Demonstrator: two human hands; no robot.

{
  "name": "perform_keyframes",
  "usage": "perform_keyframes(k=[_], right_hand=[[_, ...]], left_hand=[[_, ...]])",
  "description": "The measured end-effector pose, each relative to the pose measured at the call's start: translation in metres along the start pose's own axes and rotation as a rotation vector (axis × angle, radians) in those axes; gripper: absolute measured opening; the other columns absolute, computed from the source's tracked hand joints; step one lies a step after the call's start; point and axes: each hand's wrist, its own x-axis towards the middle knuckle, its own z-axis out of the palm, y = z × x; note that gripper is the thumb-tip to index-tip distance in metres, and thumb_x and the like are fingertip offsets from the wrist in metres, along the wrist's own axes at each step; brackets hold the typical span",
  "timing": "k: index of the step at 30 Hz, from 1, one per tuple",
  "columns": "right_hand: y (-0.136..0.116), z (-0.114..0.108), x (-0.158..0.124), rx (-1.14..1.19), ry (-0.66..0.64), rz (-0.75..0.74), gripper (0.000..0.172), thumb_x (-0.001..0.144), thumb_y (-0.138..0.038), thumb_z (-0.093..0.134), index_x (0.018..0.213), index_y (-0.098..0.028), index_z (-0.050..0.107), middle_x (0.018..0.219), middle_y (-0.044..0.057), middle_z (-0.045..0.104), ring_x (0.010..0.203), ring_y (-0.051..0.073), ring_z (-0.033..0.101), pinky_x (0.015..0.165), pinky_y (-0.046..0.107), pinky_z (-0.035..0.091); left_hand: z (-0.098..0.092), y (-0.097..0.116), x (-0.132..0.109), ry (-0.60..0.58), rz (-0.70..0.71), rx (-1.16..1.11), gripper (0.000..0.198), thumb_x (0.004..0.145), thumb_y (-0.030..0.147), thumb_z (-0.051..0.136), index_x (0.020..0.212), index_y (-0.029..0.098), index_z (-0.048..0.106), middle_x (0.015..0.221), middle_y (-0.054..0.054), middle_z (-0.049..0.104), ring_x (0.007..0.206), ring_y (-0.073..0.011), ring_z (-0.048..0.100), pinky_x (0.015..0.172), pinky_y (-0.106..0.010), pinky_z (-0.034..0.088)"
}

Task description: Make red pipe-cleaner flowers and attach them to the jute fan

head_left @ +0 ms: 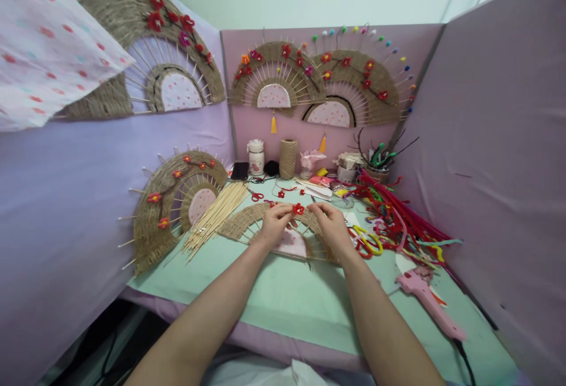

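Observation:
My left hand (276,224) pinches a red pipe-cleaner flower (299,209) at its fingertips. Just right of the flower, my right hand (331,228) has its thumb and fingers closed together. Whatever it may hold is too small to make out. Below both hands, a half-round twine-woven fan (242,222) lies on the table, partly hidden by them. Its pale dotted centre (292,243) shows between my wrists. Beyond the hands lie another small red flower (281,194) and a pair of small red-handled scissors (256,196).
A bundle of thin sticks (219,215) lies left, near a finished fan (152,221). Right are yellow-handled scissors (374,241), a pile of pipe cleaners (398,215) and a pink glue gun (431,303) with a cord. A twine spool (288,159) stands behind.

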Motion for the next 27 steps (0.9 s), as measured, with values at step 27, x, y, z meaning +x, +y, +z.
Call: perform_keyframes(k=[27], right_hand=[[0.005, 0.004, 0.001, 0.694, -0.196, 0.544, 0.021, 0.054, -0.026, 0.074, 0.066, -0.015, 0.06, 0.06, -0.001, 0.055, 0.054, 0.007, 0.045, 0.045, 0.019, 0.029]], left_hand=[[0.008, 0.016, -0.005, -0.135, -0.034, 0.037, 0.021, 0.076, 0.031, 0.056, 0.071, 0.013, 0.066, 0.057, -0.001, 0.057, 0.053, -0.0105, 0.051, 0.054, -0.023, 0.043]])
